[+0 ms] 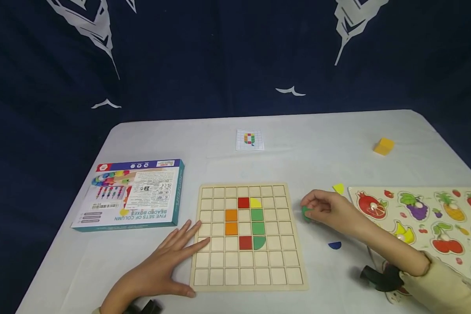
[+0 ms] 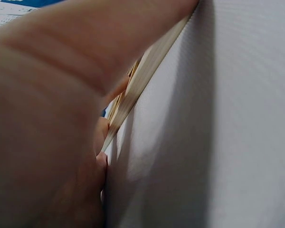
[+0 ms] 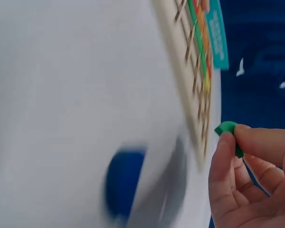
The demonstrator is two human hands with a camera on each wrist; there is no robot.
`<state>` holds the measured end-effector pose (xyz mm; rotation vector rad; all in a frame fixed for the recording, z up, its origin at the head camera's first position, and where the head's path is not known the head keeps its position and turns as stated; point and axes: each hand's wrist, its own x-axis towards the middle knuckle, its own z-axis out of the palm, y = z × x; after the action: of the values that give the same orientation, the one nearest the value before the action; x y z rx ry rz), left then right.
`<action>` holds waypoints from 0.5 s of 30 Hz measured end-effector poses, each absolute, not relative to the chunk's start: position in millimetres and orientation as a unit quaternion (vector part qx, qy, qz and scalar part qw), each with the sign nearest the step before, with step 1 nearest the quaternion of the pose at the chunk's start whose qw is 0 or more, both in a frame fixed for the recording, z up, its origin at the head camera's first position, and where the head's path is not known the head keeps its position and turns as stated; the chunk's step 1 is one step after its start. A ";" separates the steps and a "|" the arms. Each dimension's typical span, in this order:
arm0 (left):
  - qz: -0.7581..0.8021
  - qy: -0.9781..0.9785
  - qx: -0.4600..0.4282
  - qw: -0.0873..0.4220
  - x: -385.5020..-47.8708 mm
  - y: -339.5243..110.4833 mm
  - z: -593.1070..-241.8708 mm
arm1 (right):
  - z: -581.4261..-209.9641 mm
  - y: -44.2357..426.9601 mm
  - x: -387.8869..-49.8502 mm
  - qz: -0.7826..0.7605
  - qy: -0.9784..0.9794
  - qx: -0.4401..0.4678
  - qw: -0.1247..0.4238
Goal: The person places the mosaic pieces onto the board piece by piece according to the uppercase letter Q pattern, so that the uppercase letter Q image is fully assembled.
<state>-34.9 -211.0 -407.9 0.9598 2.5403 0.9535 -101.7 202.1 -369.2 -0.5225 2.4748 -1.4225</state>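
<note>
Between thumb and fingertips my right hand [image 1: 331, 211] pinches a small green piece [image 3: 227, 127] with a curved edge, just right of the wooden grid board [image 1: 276, 259]. My left hand [image 1: 162, 264] spreads its fingers over the board's left edge, the thumb near the lower left corner. In the grid lie two red squares [image 1: 243, 202], a yellow quarter-circle [image 1: 255, 203], two orange squares [image 1: 231, 215], two green squares [image 1: 257, 214] and a green quarter-circle [image 1: 259, 243]. Part of the held piece is hidden by the fingers.
A pattern card [image 1: 249, 140] lies behind the board. To the left is a flat cardboard box [image 1: 137, 196]. Under the right forearm lies a fruit-picture board [image 1: 420, 218]. A blue half-round piece [image 1: 335, 245], a yellow piece [image 1: 339, 188] and a yellow block [image 1: 384, 146] rest on the table's right side.
</note>
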 end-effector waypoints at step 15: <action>0.328 0.873 0.340 0.121 -34.7 -210.8 -407.8 | -370.4 104.5 -105.8 -0.542 0.771 -0.247 0.224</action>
<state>-34.7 -210.8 -407.8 0.9934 2.5493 0.9583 -105.8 104.5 -370.4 -0.6817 2.1286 -1.4961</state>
